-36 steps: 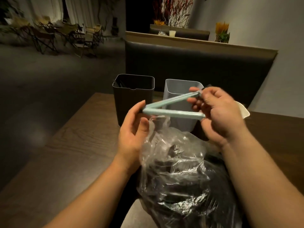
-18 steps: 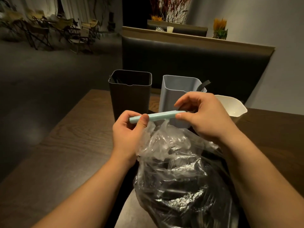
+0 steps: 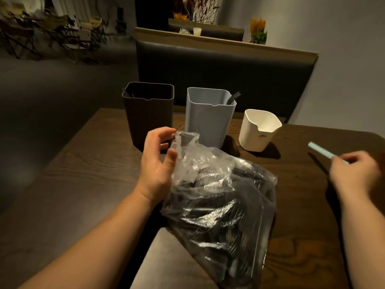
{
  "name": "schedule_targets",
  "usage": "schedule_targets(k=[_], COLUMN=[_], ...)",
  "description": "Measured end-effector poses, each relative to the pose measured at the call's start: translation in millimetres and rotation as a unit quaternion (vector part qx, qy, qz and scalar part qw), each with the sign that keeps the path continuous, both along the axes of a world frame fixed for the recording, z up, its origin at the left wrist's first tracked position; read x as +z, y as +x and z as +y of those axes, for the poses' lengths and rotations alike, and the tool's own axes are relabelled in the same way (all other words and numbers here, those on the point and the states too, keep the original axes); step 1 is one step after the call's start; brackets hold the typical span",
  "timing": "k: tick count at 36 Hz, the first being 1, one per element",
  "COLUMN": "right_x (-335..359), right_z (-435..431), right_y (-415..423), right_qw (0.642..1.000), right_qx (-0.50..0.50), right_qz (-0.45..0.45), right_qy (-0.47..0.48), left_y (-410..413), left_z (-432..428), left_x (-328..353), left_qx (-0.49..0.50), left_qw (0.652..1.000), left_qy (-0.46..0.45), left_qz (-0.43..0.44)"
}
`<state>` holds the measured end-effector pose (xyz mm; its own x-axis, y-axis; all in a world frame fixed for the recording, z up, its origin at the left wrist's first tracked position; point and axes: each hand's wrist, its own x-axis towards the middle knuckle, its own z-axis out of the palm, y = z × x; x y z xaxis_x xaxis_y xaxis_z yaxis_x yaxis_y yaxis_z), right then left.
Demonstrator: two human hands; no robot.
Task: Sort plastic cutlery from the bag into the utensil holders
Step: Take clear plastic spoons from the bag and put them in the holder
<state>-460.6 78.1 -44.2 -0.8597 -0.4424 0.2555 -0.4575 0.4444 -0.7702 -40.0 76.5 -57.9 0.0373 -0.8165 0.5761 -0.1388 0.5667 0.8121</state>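
Left hand [image 3: 158, 161] sits at the crumpled mouth of the clear plastic bag [image 3: 220, 203], thumb and fingers curled loosely around the bunched film and touching it, though a firm pinch cannot be confirmed. Right hand [image 3: 358, 174] is off to the right above the dark wood-grain table [image 3: 68, 170], blurred, with its fingers closed on a slim pale blue plastic stick-like piece [image 3: 319, 150] that points up and to the left from the grip; which kind of utensil it is cannot be told. The bag lies on the table in front of the person, between the two forearms, its lower end hanging over the near table edge, and it is packed with dark plastic cutlery [image 3: 210, 215] seen through the shiny film.

Behind the bag stand three holders in a row. The tall black square plastic holder [image 3: 148, 113] is on the left, just behind the left hand. The tall pale blue-grey square plastic holder [image 3: 208, 117] is just beside it in the middle, with a dark utensil handle [image 3: 234, 98] sticking out of its right rear corner. The shorter white plastic holder [image 3: 257, 130] with a notched rim is on the right, a little apart from the grey one. A dark padded booth seat back [image 3: 218, 69] rises beyond the table.
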Motion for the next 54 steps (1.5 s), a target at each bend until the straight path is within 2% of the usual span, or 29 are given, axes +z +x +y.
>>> schedule_targets(k=[4, 8, 10, 13, 15, 17, 20, 22, 25, 29, 33, 35, 38, 39, 41, 44, 48, 51, 54], right_x=[-15, -6, 0, 20, 37, 49, 45, 32, 21, 18, 30, 44, 62, 63, 60, 51, 60, 65, 63], right_z=[6, 5, 5, 8, 11, 20, 33, 34, 25, 3, -10, -6, 15, 23, 36, 45, 49, 54, 56], right_y=[11, 25, 38, 70, 101, 137, 180, 193, 189, 160, 144, 155, 194, 207, 227, 231, 205, 190, 185], right_qw=[0.989, 0.956, 0.941, 0.946, 0.937, 0.898, 0.815, 0.789, 0.801, 0.795, 0.782, 0.79, 0.821, 0.822, 0.804, 0.749, 0.712, 0.682, 0.675], right_qx=[0.008, 0.018, 0.024, 0.138, 0.277, 0.391, 0.485, 0.496, 0.492, 0.522, 0.503, 0.483, 0.495, 0.505, 0.524, 0.543, 0.608, 0.647, 0.674], right_qz=[0.022, 0.09, 0.14, 0.176, 0.12, 0.075, 0.087, 0.103, 0.102, 0.121, 0.188, 0.245, 0.218, 0.198, 0.18, 0.238, 0.187, 0.166, 0.123], right_qy=[0.148, 0.28, 0.307, 0.234, 0.177, 0.187, 0.305, 0.348, 0.326, 0.284, 0.316, 0.288, 0.181, 0.175, 0.217, 0.297, 0.299, 0.298, 0.275], left_y=[-3, 1, 2, 2, 2, 2, 2, 2, 5, 9, 6, 4, -1, -2, -3, -1, 7, 8, 6], left_z=[16, 18, 16, 13, 10, 7, 5, 5, 2, 0, 2, 4, 10, 12, 17, 17, 13, 13, 17], left_x=[7, 7, 5, 1, -2, -4, -4, -4, -6, -7, -4, -1, 3, 4, 4, 1, 0, 1, 5], left_qx=[0.003, -0.001, 0.001, 0.007, 0.025, 0.057, 0.117, 0.15, 0.183, 0.201, 0.154, 0.109, 0.041, 0.018, -0.024, -0.071, -0.076, -0.072, -0.052], left_qw=[0.987, 0.971, 0.961, 0.956, 0.955, 0.952, 0.943, 0.941, 0.943, 0.934, 0.936, 0.939, 0.951, 0.957, 0.969, 0.98, 0.995, 0.994, 0.989], left_qy=[-0.121, -0.168, -0.186, -0.188, -0.185, -0.182, -0.182, -0.157, -0.099, -0.098, -0.149, -0.19, -0.215, -0.206, -0.17, -0.102, -0.014, -0.007, -0.041], left_qz=[-0.107, -0.17, -0.202, -0.223, -0.23, -0.239, -0.254, -0.258, -0.259, -0.278, -0.278, -0.264, -0.22, -0.203, -0.176, -0.157, -0.063, -0.077, -0.13])
